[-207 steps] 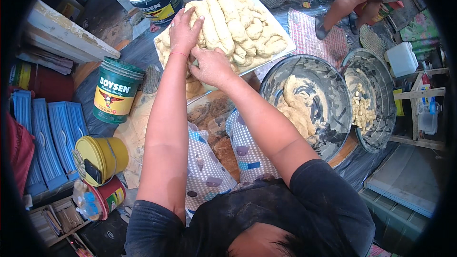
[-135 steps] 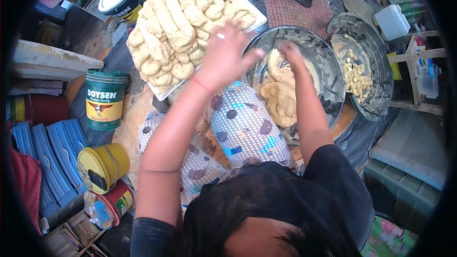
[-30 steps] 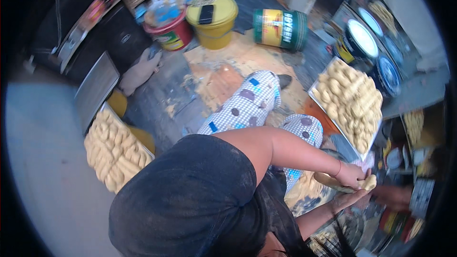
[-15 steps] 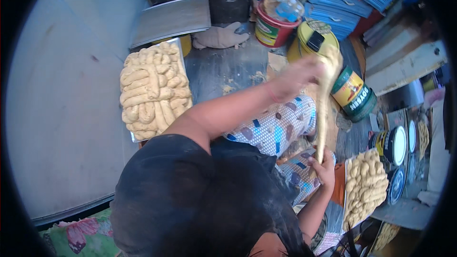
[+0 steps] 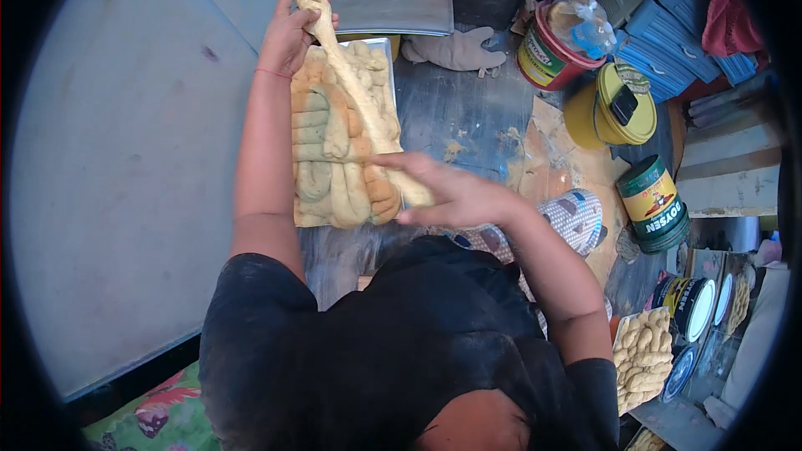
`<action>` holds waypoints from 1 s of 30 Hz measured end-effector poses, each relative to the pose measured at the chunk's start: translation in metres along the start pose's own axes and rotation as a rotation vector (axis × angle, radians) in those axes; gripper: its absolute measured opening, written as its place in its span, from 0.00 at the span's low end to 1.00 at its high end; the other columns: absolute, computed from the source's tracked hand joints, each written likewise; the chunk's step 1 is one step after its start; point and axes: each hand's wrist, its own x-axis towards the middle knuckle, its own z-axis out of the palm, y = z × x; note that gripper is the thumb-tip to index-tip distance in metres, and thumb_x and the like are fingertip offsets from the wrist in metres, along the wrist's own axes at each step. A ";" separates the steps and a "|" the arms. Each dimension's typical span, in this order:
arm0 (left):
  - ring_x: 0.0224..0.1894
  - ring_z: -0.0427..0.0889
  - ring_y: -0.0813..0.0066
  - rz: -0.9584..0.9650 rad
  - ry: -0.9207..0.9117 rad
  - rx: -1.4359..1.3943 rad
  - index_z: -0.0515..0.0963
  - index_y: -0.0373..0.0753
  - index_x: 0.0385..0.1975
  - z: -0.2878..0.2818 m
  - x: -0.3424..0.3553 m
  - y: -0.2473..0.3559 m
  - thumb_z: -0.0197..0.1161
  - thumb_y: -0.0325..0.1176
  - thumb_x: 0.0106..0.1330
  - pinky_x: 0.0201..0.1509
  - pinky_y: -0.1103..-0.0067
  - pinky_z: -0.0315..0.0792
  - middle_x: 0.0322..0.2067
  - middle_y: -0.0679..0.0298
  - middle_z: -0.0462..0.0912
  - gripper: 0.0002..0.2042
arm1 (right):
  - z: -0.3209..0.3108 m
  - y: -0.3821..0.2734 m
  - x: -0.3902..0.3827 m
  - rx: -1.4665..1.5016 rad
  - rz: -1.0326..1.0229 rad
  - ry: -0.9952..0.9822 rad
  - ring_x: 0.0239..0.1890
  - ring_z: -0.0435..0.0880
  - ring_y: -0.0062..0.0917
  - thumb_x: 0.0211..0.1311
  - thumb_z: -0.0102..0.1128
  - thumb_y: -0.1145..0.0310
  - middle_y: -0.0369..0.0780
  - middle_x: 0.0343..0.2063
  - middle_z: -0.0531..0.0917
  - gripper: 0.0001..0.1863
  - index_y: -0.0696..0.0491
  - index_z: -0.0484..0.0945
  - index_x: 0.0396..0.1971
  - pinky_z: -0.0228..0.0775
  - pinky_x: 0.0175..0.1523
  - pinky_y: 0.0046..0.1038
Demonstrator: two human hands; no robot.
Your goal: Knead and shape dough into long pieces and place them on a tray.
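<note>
A long rope of pale yellow dough point(image 5: 361, 96) stretches slantwise over a metal tray point(image 5: 389, 44) of dough pieces. My left hand point(image 5: 291, 40) grips its thick, folded far end above the tray's far left corner. Around the other end, over the near right part of the tray, is my right hand point(image 5: 455, 192), with dough between thumb and fingers; this hand is slightly blurred. Beneath the rope, the twisted dough pieces point(image 5: 334, 192) lie packed side by side, some shaded orange and greenish.
Behind the tray leans a flat metal sheet point(image 5: 384, 0), with an oven mitt point(image 5: 455, 50) beside it. A red bucket point(image 5: 543, 58), a yellow bucket point(image 5: 597, 121) carrying a phone point(image 5: 623, 105), and a green can point(image 5: 653, 200) stand to the right. Another dough tray point(image 5: 643, 359) is at lower right.
Both hands have swung from the right side to the left tray, carrying the dough rope. It hung stretched beside the yellow bucket before; now it lies across above the tray.
</note>
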 end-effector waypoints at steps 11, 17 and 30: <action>0.57 0.66 0.56 -0.054 -0.067 1.022 0.68 0.35 0.52 -0.091 0.003 -0.124 0.57 0.36 0.56 0.58 0.72 0.61 0.53 0.51 0.69 0.23 | 0.019 0.046 -0.098 0.480 0.517 0.266 0.48 0.73 0.29 0.58 0.56 0.67 0.45 0.51 0.70 0.28 0.55 0.60 0.58 0.64 0.54 0.28; 0.61 0.57 0.51 0.070 -0.068 1.350 0.69 0.33 0.51 -0.049 -0.050 -0.117 0.54 0.38 0.59 0.64 0.69 0.52 0.59 0.43 0.58 0.22 | 0.047 0.029 -0.229 0.622 0.684 0.955 0.50 0.72 0.29 0.57 0.55 0.72 0.43 0.49 0.72 0.25 0.59 0.63 0.54 0.63 0.55 0.28; 0.66 0.50 0.59 0.607 -1.185 0.811 0.65 0.40 0.56 0.285 -0.188 -0.100 0.55 0.34 0.60 0.66 0.70 0.46 0.63 0.54 0.51 0.22 | 0.136 -0.061 -0.425 0.286 0.580 1.787 0.44 0.75 0.23 0.58 0.55 0.62 0.41 0.45 0.74 0.25 0.58 0.65 0.53 0.66 0.50 0.25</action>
